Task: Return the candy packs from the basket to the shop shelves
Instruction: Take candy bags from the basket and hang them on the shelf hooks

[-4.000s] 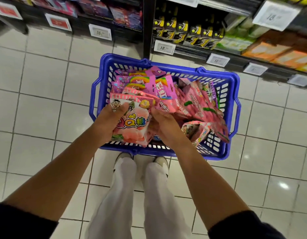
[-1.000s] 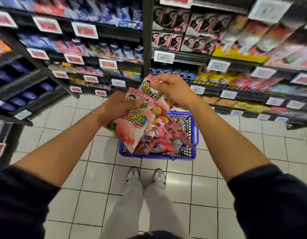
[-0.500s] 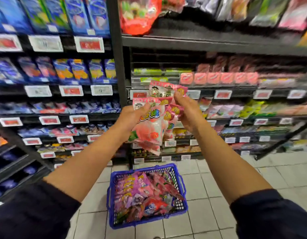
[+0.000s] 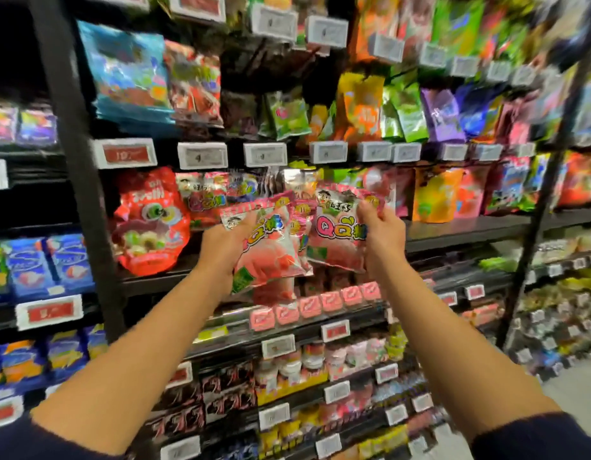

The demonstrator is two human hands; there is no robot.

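My left hand [image 4: 222, 249] grips a small stack of pink peach candy packs [image 4: 267, 247] at chest height in front of the shelves. My right hand [image 4: 382, 234] pinches one separate pink candy pack [image 4: 337, 234] by its upper right corner, held a little to the right of the stack. Just behind both hands, matching pink packs [image 4: 204, 197] stand on the dark shelf [image 4: 470, 227]. The basket is out of view.
A black shelf upright [image 4: 78, 180] stands left of my hands. A big red candy bag [image 4: 151, 224] sits on the same shelf at the left. Rows of colourful packs and price tags [image 4: 202, 156] fill the shelves above and below.
My head has tilted up, so the basket and floor have dropped out of view. My right hand has pulled one pack away from the stack in my left hand.
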